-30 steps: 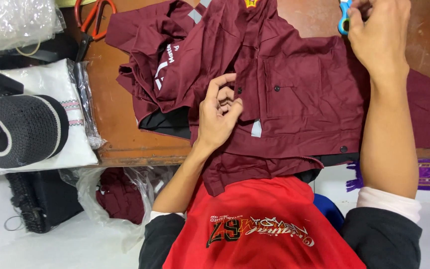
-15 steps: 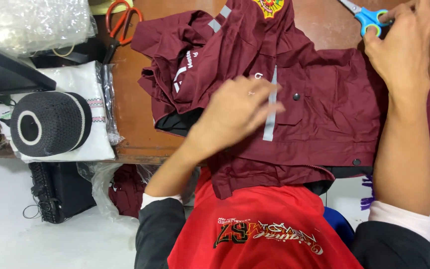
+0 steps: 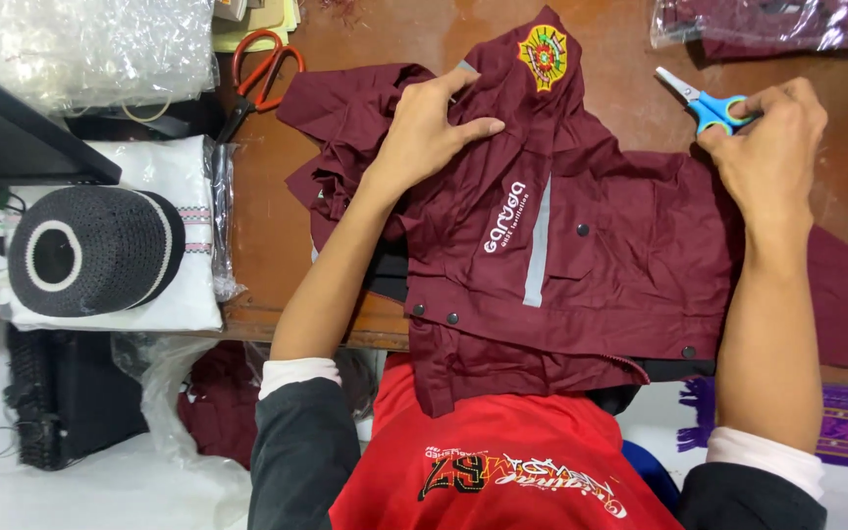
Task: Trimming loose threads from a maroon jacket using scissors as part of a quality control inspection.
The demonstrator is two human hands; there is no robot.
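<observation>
Maroon garment [image 3: 591,245] lies under left hand [image 3: 429,128]; right hand [image 3: 768,137] grips blue scissors [image 3: 704,103].

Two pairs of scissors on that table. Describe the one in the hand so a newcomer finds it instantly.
Start at the wooden table and the maroon garment spread across it. At its upper right edge, the right hand grips small scissors. They have blue handles and short blades, unlike the larger orange-handled scissors lying untouched at upper left.

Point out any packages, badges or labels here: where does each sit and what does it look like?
Embroidered badge: top of the maroon jacket, round, yellow, red and green.
White lettering: jacket middle, beside a grey stripe.
Clear bag: top right, holds maroon cloth.
Clear wrap: top left, crumpled.
</observation>
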